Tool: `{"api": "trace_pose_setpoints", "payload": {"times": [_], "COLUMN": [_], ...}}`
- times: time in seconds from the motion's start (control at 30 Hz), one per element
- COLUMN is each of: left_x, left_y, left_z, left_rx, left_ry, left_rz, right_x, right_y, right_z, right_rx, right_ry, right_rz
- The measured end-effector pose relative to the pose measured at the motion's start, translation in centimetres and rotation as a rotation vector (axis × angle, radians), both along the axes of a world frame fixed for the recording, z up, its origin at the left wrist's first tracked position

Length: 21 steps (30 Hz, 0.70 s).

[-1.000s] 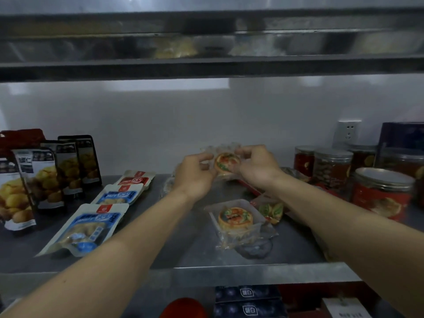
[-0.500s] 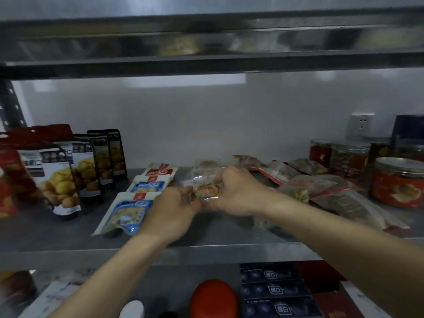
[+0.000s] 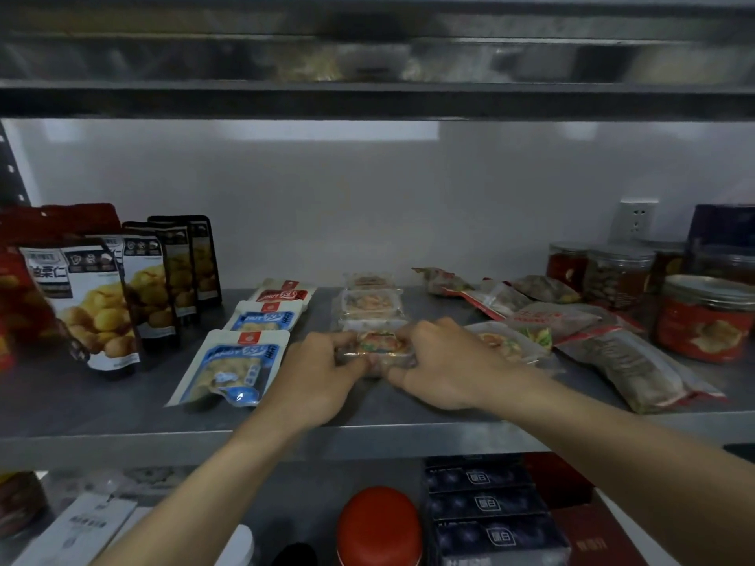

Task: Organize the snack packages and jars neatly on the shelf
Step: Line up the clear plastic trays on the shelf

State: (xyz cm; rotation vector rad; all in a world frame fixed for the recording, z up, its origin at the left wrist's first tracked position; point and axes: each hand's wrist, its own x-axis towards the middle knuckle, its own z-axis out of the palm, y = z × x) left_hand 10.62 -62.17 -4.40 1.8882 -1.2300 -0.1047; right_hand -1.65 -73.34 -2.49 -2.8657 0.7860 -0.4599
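Both hands grip one clear-wrapped pastry pack [image 3: 378,348] on steel shelf [image 3: 102,410]: left hand [image 3: 316,377] w/ fingers curled on left end, right hand [image 3: 443,363] on right end, near 2 similar packs [image 3: 369,302] behind.

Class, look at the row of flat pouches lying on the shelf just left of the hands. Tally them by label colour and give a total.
Blue pouches: 2
Red pouch: 1
Total: 3
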Motion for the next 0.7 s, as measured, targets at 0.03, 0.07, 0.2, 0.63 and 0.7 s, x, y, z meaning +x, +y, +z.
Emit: {"api": "trace_pose_setpoints", "payload": {"times": [0.03, 0.07, 0.2, 0.63, 0.7], "left_x": [0.1, 0.1, 0.5, 0.7, 0.9], "left_y": [-0.1, -0.2, -0.7, -3.9, -4.1], "left_z": [-0.1, -0.2, -0.8, 1.3, 1.1], "left_rx": [-0.002, -0.001, -0.007, -0.056, 0.004], "left_ry": [0.006, 0.004, 0.042, 0.447, 0.43], "left_rz": [0.004, 0.007, 0.055, -0.002, -0.017], "right_x": [0.1, 0.1, 0.2, 4.3, 4.5], "right_y": [-0.1, -0.2, -0.3, -2.4, -2.8], "right_z": [-0.1, -0.3, -0.4, 3.5, 2.9], "right_rx": [-0.015, -0.03, -0.045, 0.383, 0.42], "right_ry": [-0.006, -0.001, 0.049, -0.059, -0.076], "right_rz": [-0.002, -0.005, -0.004, -0.095, -0.087]}}
